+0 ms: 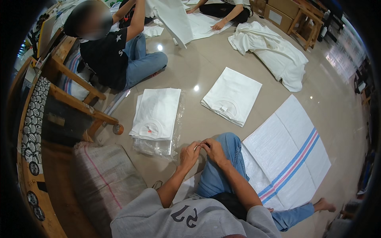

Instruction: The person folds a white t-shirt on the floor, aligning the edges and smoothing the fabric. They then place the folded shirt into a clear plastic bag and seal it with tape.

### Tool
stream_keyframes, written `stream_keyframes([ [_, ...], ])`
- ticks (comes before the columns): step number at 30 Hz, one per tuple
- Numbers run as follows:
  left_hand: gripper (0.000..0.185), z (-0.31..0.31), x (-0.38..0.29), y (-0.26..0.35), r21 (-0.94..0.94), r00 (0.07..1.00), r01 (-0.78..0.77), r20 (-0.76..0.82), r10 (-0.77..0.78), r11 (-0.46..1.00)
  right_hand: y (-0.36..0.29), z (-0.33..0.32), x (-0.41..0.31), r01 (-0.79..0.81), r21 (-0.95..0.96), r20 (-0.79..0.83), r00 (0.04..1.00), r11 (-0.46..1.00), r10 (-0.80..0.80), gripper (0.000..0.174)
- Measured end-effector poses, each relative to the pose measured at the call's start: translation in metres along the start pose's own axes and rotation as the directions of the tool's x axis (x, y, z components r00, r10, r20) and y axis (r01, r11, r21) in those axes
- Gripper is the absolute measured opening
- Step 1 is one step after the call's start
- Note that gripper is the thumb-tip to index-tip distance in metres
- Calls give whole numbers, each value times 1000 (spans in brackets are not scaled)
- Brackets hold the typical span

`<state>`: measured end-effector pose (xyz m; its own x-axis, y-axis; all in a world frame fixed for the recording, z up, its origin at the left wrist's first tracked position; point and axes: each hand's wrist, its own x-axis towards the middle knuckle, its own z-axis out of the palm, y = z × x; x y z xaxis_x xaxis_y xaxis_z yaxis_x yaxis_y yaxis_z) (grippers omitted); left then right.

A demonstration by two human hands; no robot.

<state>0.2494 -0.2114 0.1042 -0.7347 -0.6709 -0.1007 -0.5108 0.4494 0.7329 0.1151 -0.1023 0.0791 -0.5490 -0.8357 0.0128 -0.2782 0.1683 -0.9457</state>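
My left hand [189,155] and my right hand [213,151] meet fingertip to fingertip above my bent knee. Whether something small is pinched between them is too small to tell. Ahead of my left hand lies a stack of folded white T-shirts [157,113], neckline towards me, on clear plastic bags [153,148] on the tiled floor. Farther ahead to the right rests a second stack of folded white T-shirts [233,95]. A white woven sack with blue and pink stripes [287,160] is spread flat to the right of my knee.
A stuffed woven sack [104,175] stands at left, beside a wooden frame [80,104] and a tape roll [118,128]. A person in a black shirt [104,59] holds up white cloth; another person's hand [218,25] touches white fabric. Heaped white fabric [268,50] lies ahead right.
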Motion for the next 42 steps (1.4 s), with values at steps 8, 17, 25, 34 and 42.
stream_keyframes([
  [8,24,25,11,-4,38,987,-80,-133,84,996,21,18,3,-16,-25,-171,985,1000,11,16],
  [17,13,36,13,-16,147,907,-253,-308,287,956,36,35,17,-154,101,-195,966,983,171,20],
  [25,17,41,-11,-21,235,886,-268,-320,335,934,37,4,49,-265,571,-171,888,777,427,19],
  [34,63,50,-29,-118,493,969,-118,-134,209,862,-1,-9,82,-308,502,-115,902,808,416,32],
  [42,67,58,-28,-119,445,990,4,-130,60,896,-2,19,122,-357,491,-12,909,794,416,30],
])
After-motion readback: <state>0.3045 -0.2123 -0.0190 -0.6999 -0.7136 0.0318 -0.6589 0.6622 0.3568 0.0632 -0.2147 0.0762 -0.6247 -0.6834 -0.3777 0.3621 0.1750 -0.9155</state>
